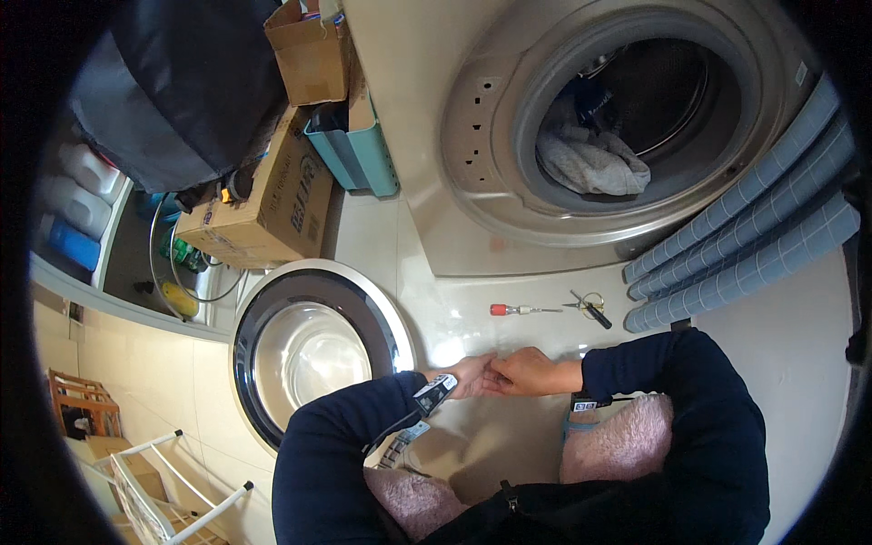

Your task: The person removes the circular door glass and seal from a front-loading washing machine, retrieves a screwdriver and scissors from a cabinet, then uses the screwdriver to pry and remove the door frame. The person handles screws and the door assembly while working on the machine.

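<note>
My left hand (470, 376) and my right hand (531, 371) meet over the floor in front of the washing machine (422, 186). Both look closed, with the fingertips together; anything small between them is too hidden to make out. Just beyond them on the floor lie a screwdriver (513, 310) with a red and clear handle and a pair of scissors (592, 301). The detached round door (392, 318) of the machine, a glass bowl in a dark and silver ring, rests on the floor to the left of my hands.
The machine's drum opening (536, 195) holds a pale cloth (595, 163). Grey-blue checked fabric (745, 245) hangs at the right. A cardboard box (277, 195), a teal bin (363, 159) and a shelf of bottles (77, 204) stand at the left, with a white metal frame (204, 509) nearer.
</note>
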Motion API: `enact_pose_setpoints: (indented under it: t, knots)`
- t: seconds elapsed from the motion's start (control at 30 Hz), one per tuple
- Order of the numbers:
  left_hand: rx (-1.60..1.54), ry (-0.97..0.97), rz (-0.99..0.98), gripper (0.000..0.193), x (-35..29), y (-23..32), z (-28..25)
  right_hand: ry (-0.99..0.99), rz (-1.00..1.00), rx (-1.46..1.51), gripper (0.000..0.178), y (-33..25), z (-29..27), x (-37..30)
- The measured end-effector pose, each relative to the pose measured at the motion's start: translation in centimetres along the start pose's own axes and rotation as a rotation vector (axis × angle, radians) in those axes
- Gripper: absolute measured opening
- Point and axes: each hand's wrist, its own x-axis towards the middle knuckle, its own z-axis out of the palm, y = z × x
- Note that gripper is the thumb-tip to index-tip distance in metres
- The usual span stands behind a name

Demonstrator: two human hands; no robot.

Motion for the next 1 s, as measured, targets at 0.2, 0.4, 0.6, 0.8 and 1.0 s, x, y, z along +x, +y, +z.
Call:
enact_pose_setpoints:
  t: [0.2,0.4,0.6,0.8,1.0]
  knots:
    - [-0.025,-0.068,0.032,0.05,-0.1,-0.4,0.1,-0.039,0.071,-0.024,0.03,0.4,0.7,-0.5]
    - [-0.017,-0.046,0.012,0.05,-1.3,0.1,0.8,0.077,-0.007,0.046,0.022,1.4,1.8,-0.4]
    - [-0.053,-0.033,0.02,0.049,-1.2,0.0,0.9,0.048,0.028,0.047,0.018,1.1,1.5,-0.7]
    - [-0.094,-0.053,-0.006,0.048,-0.5,-0.1,0.2,0.056,0.029,0.106,0.021,0.7,0.9,-0.9]
    - [-0.104,-0.125,0.018,0.048,0.0,-0.2,-0.3,0.082,0.023,0.124,0.021,1.4,1.2,-1.1]
